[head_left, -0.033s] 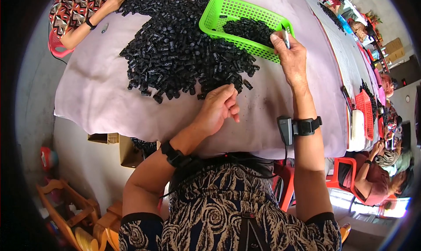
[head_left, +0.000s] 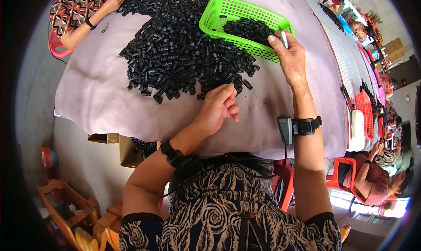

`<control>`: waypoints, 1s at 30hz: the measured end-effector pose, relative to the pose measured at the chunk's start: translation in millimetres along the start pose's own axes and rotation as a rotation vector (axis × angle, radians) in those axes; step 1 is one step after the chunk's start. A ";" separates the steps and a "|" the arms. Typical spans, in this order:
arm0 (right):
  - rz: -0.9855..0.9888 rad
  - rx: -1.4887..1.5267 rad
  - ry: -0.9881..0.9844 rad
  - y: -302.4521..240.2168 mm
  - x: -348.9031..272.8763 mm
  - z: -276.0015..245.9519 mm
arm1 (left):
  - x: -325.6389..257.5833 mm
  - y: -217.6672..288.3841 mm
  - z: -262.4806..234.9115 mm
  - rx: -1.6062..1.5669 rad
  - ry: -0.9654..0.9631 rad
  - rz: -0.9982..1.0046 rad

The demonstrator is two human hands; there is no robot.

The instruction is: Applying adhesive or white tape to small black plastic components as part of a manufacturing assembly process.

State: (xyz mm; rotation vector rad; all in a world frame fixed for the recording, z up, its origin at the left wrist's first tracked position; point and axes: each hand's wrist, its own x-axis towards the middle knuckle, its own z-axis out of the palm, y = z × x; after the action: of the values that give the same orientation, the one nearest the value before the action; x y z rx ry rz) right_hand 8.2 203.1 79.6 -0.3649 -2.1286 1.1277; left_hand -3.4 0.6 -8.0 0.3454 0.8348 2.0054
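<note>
sorting black bits: left hand picking, right hand at the basket

the left hand sits at the near edge of the big pile of small black plastic parts, fingers curled in and pressed together, tips right against the closest pieces. can't tell whether it actually has one pinched, since the fingertips are tucked under. the right hand is up at the near corner of the green basket, thumb and fingers pinching a small pale stick-like piece over the rim. the basket already holds a heap of the same black parts.

looks to me like the pick-and-drop stage: grab from the loose pile on the pinkish surface, move to the basket. i'd say it's far from done, as the pile on the cloth is much larger than the one in the basket. the next move calls for a clean pinch on a single part without dragging its neighbours toward the table edge.

another person's hand works the far side of the pile.
</note>
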 end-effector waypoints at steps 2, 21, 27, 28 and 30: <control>-0.015 -0.079 -0.019 13.8 -11.4 2.1 | -1.5 2.3 0.0 -0.016 0.025 -0.001; -0.047 -0.315 -0.430 24.4 -76.2 17.5 | -1.3 0.5 4.4 0.048 0.027 -0.003; -0.145 -0.419 -0.370 27.8 -76.5 22.3 | -0.2 0.0 3.1 0.051 0.013 -0.004; -0.145 -0.418 -0.370 27.9 -77.0 22.5 | -0.3 0.1 3.0 0.051 0.014 -0.004; -0.166 -0.461 -0.342 27.7 -79.0 22.3 | -0.7 0.5 2.9 0.053 0.017 -0.016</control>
State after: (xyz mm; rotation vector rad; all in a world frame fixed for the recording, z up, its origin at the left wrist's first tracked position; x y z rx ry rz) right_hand 48.0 163.7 13.5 -0.2030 -2.6668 0.6285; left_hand -1.8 1.1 -5.5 0.3514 0.8999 1.9761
